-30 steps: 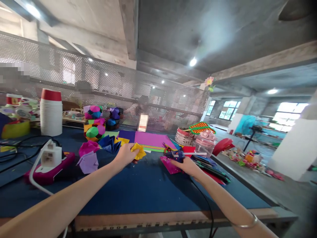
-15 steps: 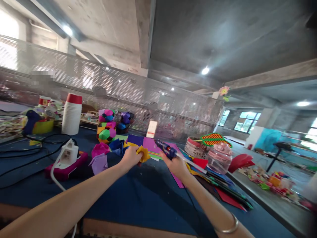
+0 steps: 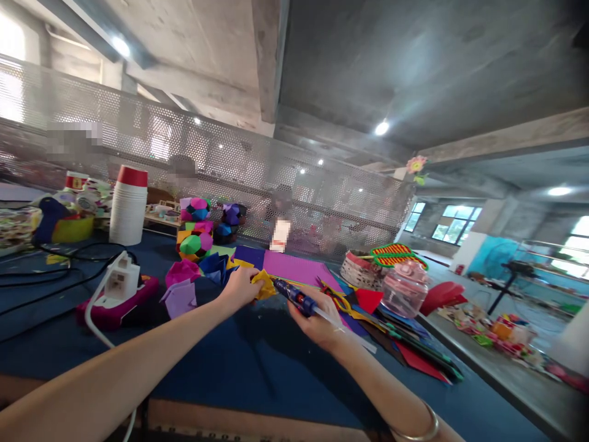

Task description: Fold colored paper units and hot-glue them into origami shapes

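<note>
Now brought together: one yellow folded-paper piece (image 3: 264, 287), creased and angular, above the blue worktop (image 3: 216, 368); one dark-blue glue gun (image 3: 298, 298), its nozzle at the paper's right edge, contact unclear. Half a second earlier the nozzle stood apart, aimed away. Left hand (image 3: 239, 286): fingers closed, pinching the paper. Right hand (image 3: 319, 320): wrapped round the gun, a translucent rod-shaped glue stick (image 3: 347, 333) projecting rearward. Beyond: smooth, flat purple paper sheets (image 3: 297, 266); left, multicoloured faceted paper balls (image 3: 196, 240).
</note>
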Tool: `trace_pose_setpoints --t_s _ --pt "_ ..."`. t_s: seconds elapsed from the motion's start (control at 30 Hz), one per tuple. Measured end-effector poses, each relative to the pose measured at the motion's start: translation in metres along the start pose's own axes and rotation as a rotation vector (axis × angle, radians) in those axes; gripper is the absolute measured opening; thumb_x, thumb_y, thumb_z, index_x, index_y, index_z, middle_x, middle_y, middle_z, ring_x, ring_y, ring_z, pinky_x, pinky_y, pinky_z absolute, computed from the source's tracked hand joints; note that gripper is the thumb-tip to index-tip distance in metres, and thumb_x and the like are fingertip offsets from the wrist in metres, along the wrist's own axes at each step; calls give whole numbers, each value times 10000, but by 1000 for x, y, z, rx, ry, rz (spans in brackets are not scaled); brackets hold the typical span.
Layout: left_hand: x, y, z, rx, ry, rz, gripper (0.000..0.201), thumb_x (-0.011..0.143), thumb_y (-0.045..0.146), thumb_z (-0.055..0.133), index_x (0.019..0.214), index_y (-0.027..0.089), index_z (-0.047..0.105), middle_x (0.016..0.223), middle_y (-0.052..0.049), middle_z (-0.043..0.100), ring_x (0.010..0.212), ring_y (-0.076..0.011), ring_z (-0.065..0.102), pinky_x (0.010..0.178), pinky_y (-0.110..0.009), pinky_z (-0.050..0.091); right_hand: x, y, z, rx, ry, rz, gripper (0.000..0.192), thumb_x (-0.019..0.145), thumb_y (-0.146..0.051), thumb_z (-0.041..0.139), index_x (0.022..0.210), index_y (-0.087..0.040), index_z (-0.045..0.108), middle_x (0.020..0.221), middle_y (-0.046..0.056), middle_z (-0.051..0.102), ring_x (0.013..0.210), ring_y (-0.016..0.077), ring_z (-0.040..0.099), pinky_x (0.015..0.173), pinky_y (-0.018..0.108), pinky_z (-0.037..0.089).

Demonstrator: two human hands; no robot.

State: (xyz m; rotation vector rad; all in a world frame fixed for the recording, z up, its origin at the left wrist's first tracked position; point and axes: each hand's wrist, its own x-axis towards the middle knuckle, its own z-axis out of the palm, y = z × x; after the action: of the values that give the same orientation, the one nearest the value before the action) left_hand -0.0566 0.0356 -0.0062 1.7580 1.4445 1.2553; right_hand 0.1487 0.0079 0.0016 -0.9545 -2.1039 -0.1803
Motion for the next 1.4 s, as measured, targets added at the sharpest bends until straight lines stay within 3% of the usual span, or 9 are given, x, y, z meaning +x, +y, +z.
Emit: trace_pose_setpoints --t_s 0.23,0.73,1.4 --pt "-1 4 -2 25 -24 37 162 738 274 524 674 169 630 593 -19 628 427 -152 584 392 -214 423 0 1 -2 -57 -14 19 218 815 -321 546 967 -213 659 896 75 698 841 217 651 800 312 495" --pt "-3 6 -2 89 -90 33 199 774 257 486 777 142 649 650 -23 645 453 -137 607 425 -192 448 -3 6 3 -90 78 -56 133 783 -287 585 847 -199 663 840 68 706 790 199 665 762 276 500" --pt "-4 9 -4 86 -70 20 190 762 274 507 745 135 636 639 -13 624 440 -133 598 422 -190 434 -2 3 0 -82 15 -1 167 794 -295 569 877 -197 676 841 69 711 775 193 666 744 263 492"
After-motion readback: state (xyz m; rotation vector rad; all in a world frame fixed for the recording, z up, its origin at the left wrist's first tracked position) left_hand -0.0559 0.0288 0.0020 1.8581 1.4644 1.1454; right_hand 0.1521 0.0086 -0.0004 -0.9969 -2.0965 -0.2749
